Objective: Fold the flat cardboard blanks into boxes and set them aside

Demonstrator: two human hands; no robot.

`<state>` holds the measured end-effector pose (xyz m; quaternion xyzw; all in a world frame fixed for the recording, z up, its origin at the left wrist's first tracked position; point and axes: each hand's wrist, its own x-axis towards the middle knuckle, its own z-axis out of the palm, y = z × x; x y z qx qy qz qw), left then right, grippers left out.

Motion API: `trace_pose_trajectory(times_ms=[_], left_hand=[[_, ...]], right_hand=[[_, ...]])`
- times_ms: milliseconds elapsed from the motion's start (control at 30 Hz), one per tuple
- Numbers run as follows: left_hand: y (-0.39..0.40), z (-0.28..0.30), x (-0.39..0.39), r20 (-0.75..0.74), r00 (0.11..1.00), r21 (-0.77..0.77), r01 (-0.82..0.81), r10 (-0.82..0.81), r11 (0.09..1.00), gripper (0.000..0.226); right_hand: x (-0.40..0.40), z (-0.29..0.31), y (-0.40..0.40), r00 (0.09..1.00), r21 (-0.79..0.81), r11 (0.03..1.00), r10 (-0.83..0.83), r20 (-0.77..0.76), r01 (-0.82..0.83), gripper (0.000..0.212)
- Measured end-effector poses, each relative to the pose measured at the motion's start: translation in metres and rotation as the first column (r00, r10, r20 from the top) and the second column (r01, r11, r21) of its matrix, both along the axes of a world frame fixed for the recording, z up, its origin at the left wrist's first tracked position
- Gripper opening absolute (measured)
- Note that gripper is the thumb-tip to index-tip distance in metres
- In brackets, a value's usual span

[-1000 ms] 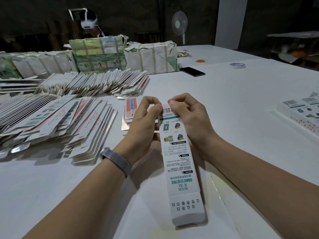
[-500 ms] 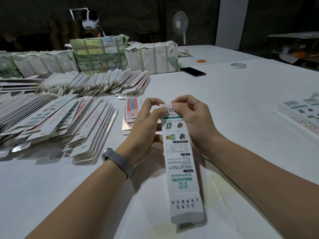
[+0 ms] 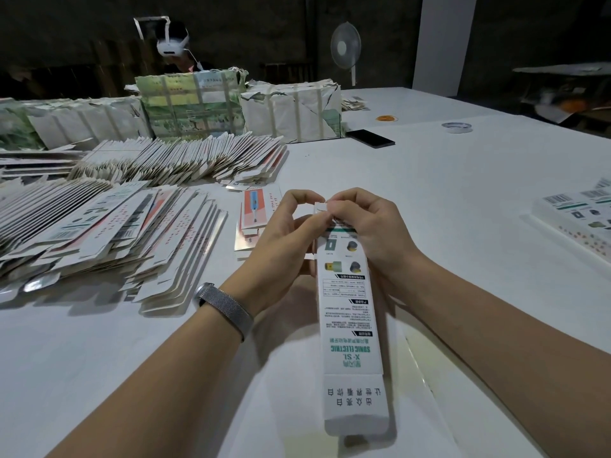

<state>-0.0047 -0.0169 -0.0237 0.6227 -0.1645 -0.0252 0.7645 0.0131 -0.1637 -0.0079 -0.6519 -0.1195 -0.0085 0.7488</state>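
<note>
Here, nearest you, the long white box lies lengthwise on the white table, its near flap end pointing at you and its far end lifted into your hands. That far end is mostly hidden behind your fingers; only a small white tab shows between them, and you cannot tell how far the flap is tucked. Your left hand, with a metal watch band on the wrist, curls its fingers and pinches the tab from the left. Your right hand is curled over the box top, thumb and forefinger pinching the same tab. To the left, fanned flat blanks lie in rows, cut off by the frame edge. On the right edge, finished boxes are only partly in view. Farther off sit wrapped bundles, a dark phone and a tape roll.
</note>
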Motion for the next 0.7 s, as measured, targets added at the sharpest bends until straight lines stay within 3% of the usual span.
trace_pose_trajectory(times_ms=[267,700], left_hand=[[-0.0041,0.0012,-0.0034,-0.019,1.0,0.048,0.021,-0.02,0.999,0.025],[-0.0055,-0.0007,-0.0025,-0.031,1.0,0.061,0.002,0.0,0.998,0.015]], right_hand=[[0.0022,0.0009,-0.0003,0.998,0.032,0.997,-0.068,-0.001,0.068,0.028],[0.0019,0.0042,-0.0011,0.997,0.049,0.997,-0.057,-0.058,0.06,0.028]])
